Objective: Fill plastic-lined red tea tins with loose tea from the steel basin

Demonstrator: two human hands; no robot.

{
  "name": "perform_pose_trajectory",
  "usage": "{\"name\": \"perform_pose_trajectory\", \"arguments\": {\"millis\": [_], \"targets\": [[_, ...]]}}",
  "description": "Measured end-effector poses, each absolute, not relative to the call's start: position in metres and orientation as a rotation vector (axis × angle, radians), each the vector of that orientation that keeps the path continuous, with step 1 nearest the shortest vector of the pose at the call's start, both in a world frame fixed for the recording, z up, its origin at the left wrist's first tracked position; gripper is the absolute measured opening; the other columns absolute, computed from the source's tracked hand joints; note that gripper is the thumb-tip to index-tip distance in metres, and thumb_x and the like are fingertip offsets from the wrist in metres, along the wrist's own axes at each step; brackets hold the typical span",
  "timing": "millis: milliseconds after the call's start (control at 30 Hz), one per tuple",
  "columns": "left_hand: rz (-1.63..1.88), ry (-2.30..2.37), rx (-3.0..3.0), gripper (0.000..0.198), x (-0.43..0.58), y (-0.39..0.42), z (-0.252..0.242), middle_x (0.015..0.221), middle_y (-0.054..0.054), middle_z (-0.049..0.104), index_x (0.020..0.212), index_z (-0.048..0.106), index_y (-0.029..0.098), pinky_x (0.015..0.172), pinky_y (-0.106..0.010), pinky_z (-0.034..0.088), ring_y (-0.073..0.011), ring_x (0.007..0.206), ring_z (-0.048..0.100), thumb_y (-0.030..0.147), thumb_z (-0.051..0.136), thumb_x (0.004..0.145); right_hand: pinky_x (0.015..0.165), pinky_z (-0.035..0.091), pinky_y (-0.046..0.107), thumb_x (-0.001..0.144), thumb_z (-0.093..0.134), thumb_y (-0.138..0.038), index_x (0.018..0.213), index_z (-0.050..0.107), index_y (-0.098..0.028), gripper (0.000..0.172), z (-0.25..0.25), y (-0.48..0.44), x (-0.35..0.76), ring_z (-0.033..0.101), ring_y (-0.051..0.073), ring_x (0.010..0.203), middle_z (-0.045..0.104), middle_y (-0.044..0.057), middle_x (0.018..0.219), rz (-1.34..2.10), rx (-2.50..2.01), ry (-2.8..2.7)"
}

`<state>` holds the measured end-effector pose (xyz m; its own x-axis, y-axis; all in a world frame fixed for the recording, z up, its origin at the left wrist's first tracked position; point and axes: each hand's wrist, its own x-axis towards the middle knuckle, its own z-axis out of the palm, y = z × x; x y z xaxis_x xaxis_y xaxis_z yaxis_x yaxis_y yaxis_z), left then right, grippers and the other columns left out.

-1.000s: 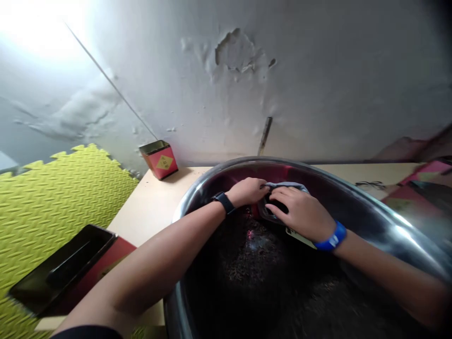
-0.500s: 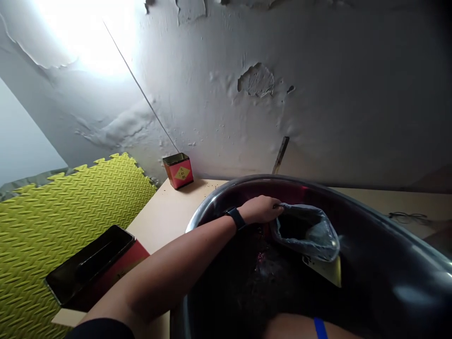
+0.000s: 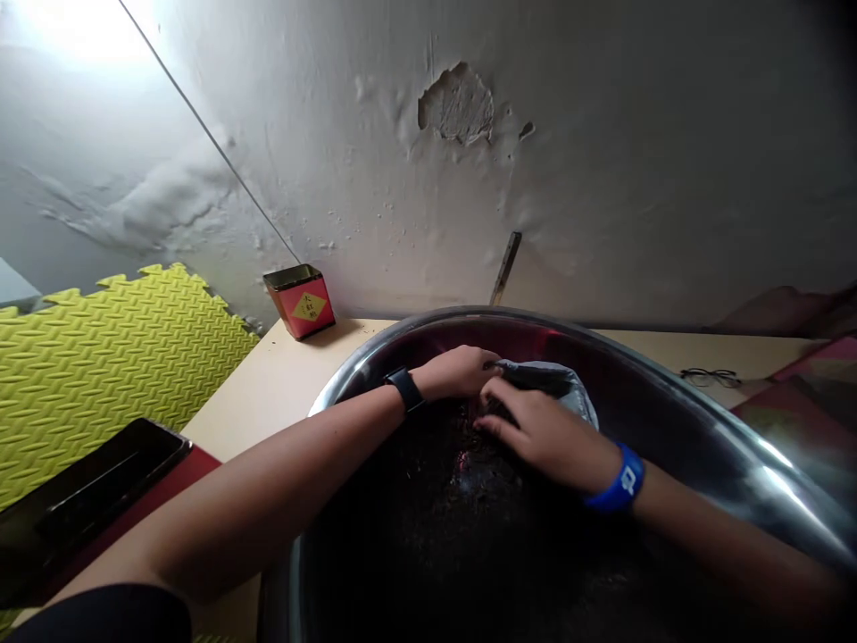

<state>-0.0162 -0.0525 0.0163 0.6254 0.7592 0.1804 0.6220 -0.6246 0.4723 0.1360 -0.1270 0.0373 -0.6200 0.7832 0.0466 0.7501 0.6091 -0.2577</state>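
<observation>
While the left hand (image 3: 459, 371) sits at the far side of the steel basin (image 3: 653, 397), its fingers are closed on the left edge of a pale plastic liner (image 3: 581, 393), just beyond the right hand's fingertips. The right hand (image 3: 549, 438) is half curled in front of the liner's mouth, thumb and index finger apart, with dark material between them; I cannot tell whether it is gripping any of that. A black watch (image 3: 403, 389) is on the left wrist and a blue wristband (image 3: 617, 480) on the right.

The liner stands inside the basin near its far wall, its mouth open and its far and right edges showing; the right hand covers most of its near side, and what it contains is hidden. Dark tea leaves (image 3: 461, 500) lie loose across the basin floor, much of it deep in shadow.

Left of the basin, a small red tea tin (image 3: 299, 305) with a yellow diamond label is upright and uncovered on the bench (image 3: 281, 379), close to the wall (image 3: 603, 143). A larger red tin (image 3: 167, 489) lies lower left, partly behind the left forearm, its uncovered interior too dark to read. Beyond the bench is a yellow foam mat (image 3: 127, 353). Eyeglasses (image 3: 710, 377) rest on the bench beyond the basin's right side.
</observation>
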Motion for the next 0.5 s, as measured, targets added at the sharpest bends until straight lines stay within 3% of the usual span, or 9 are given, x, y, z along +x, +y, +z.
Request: {"name": "perform_pose_trajectory", "arguments": {"millis": [100, 233, 400, 500], "targets": [[0.521, 1.093, 2.454, 0.034, -0.016, -0.05, 0.016, 0.094, -0.007, 0.066, 0.102, 0.062, 0.016, 0.065, -0.024, 0.041, -0.016, 0.076, 0.058, 0.035, 0.039, 0.087, 0.07, 0.042, 0.032, 0.086, 0.042, -0.031, 0.107, 0.051, -0.015, 0.027, 0.03, -0.101, 0.156, 0.058, 0.024, 0.09, 0.062, 0.01, 0.098, -0.114, -1.391, -2.601], [0.528, 1.195, 2.413, 0.038, -0.015, -0.051, 0.015, 0.093, -0.006, 0.066, 0.102, 0.062, 0.017, 0.065, -0.024, 0.041, -0.0159, 0.076, 0.058, 0.038, 0.035, 0.088, 0.078, 0.041, 0.035, 0.084, 0.045, -0.028, 0.105, 0.055, -0.017, 0.026, 0.025, -0.099, 0.163, 0.055, 0.023, 0.097, 0.06, 0.008, 0.104, -0.261, -1.306, -2.581], [0.551, 1.212, 2.394, 0.038, -0.013, -0.051, 0.013, 0.097, -0.006, 0.066, 0.107, 0.061, 0.017, 0.067, -0.023, 0.042, -0.016, 0.08, 0.059, 0.038, 0.037, 0.087, 0.076, 0.043, 0.03, 0.089, 0.036, -0.031, 0.092, 0.059, -0.018, 0.027, 0.029, -0.144, 0.14, 0.057, 0.017, 0.082, 0.062, 0.005, 0.087, 0.173, -1.03, -2.694], [0.54, 1.234, 2.408, 0.038, -0.013, -0.051, 0.014, 0.097, -0.005, 0.066, 0.108, 0.061, 0.018, 0.07, -0.024, 0.042, -0.0163, 0.081, 0.058, 0.039, 0.036, 0.087, 0.079, 0.045, 0.032, 0.084, 0.045, -0.038, 0.104, 0.058, -0.018, 0.031, 0.003, -0.167, 0.128, 0.057, 0.02, 0.091, 0.06, 0.007, 0.102, 0.497, -0.799, -2.955]]}}
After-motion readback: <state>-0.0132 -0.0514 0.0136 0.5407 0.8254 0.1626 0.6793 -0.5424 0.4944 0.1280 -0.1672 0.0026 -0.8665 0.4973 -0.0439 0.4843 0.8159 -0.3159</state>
